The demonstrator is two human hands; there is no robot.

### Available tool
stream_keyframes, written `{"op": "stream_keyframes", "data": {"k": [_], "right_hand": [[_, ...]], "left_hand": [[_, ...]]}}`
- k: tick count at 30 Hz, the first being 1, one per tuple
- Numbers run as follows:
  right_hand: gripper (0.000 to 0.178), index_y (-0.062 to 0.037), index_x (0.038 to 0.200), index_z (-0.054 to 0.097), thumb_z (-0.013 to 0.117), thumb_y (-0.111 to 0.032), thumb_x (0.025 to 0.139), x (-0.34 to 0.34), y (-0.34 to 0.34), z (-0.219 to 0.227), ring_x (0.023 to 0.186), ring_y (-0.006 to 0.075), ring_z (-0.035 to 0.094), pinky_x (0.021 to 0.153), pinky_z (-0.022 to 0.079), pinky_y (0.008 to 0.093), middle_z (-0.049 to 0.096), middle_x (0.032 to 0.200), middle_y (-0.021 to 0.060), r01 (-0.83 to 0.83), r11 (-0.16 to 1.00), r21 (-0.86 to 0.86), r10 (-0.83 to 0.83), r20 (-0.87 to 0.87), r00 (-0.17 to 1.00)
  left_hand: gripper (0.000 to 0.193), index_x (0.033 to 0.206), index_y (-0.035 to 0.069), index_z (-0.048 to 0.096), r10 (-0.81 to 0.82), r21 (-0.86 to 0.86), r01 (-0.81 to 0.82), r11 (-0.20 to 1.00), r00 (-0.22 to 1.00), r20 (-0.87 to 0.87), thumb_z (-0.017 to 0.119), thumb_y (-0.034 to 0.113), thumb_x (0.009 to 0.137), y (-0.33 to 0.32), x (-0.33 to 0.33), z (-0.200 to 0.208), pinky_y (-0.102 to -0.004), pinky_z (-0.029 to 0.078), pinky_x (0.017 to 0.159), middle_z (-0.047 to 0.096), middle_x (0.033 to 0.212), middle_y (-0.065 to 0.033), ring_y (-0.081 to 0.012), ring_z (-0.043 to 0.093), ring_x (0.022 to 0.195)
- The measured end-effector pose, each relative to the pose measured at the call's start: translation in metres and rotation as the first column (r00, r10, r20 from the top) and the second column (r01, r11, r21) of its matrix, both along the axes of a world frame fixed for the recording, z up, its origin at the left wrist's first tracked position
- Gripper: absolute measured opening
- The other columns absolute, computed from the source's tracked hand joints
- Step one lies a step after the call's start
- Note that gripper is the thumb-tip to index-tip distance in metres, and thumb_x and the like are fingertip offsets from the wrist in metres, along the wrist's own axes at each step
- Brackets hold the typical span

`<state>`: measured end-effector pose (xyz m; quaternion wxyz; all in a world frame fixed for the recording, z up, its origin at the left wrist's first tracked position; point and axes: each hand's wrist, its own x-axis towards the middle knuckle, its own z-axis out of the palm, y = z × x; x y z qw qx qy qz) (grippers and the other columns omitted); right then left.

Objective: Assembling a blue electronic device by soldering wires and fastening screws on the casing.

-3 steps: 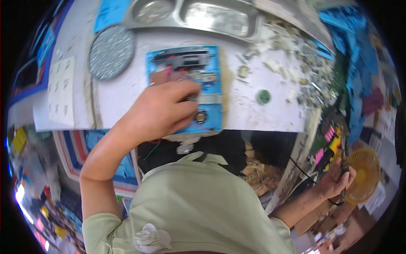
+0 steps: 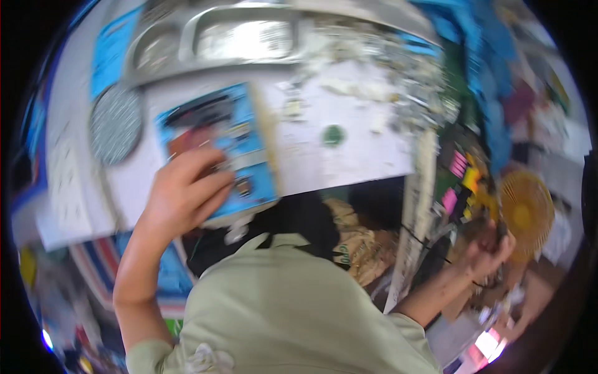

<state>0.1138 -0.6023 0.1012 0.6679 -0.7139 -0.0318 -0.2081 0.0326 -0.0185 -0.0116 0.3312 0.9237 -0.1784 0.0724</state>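
Note:
My left hand (image 2: 187, 193) rests over the left side of a blue tray-like holder (image 2: 261, 184) on the white table. Its fingers are curled; whatever lies between them is hidden. A reddish-brown flat piece (image 2: 185, 143), a dark bar (image 2: 198, 110) and a small round part (image 2: 243, 186) sit in the holder. Far to the right, off the table, my right hand (image 2: 486, 255) is closed around the dark handle of what looks like a soldering iron (image 2: 501, 229). A dark cord runs from it. Motion blurs both hands.
A steel compartment tray (image 2: 240, 63) stands at the back, beside a round grey glittery disc (image 2: 116, 124). Small metal parts (image 2: 417, 93) are heaped at the back right. A green round piece (image 2: 333, 135) lies nearer. A yellow fan-like basket (image 2: 526, 212) is beyond my right hand.
The whole view has swung, so the table and holder appear further left and tilted. My left hand stays at the holder; my right hand keeps its grip on the iron.

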Motion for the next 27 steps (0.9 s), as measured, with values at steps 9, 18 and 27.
{"op": "stream_keyframes", "data": {"k": [9, 18, 27], "right_hand": [[0.006, -0.0028, 0.086, 0.064, 0.061, 0.001, 0.090, 0.021, 0.011, -0.026, 0.070, 0.0095, 0.054, 0.063, 0.042, 0.0213, 0.062, 0.081, 0.0014, 0.451, 0.877, -0.167, -0.424, 0.177, 0.888], [0.050, -0.0030, 0.149, 0.046, 0.058, -0.023, 0.104, 0.055, 0.041, -0.092, 0.084, 0.0173, 0.064, 0.079, 0.057, 0.0313, 0.063, 0.129, 0.0155, 0.249, 0.888, 0.387, -0.051, -0.455, 0.889], [0.025, 0.0008, 0.103, 0.071, 0.076, 0.004, 0.079, 0.022, 0.320, -0.105, 0.077, 0.0189, 0.063, 0.072, 0.051, 0.0306, 0.068, 0.087, 0.0096, -0.548, 0.659, -0.515, 0.541, -0.181, 0.821]], "left_hand": [[0.031, 0.103, 0.005, 0.075, 0.069, 0.039, -0.071, 0.997, 0.996, 0.055, 0.076, -0.002, 0.072, -0.017, -0.003, 0.015, -0.0370, 0.054, 0.074, 0.066, 0.115, -0.0170, -0.0303, 0.066, 0.088], [0.034, 0.106, 0.004, 0.073, 0.228, -0.141, -0.215, 0.966, 0.970, 0.083, 0.075, -0.002, 0.073, -0.003, -0.021, 0.006, -0.0374, 0.055, 0.073, 0.066, 0.113, -0.0132, -0.0274, 0.066, 0.085], [0.031, 0.095, 0.009, 0.071, 0.280, -0.124, -0.260, 0.958, 0.940, 0.194, 0.078, -0.001, 0.067, -0.015, -0.017, 0.009, -0.0361, 0.047, 0.070, 0.065, 0.105, -0.0067, -0.0230, 0.060, 0.078]]}}
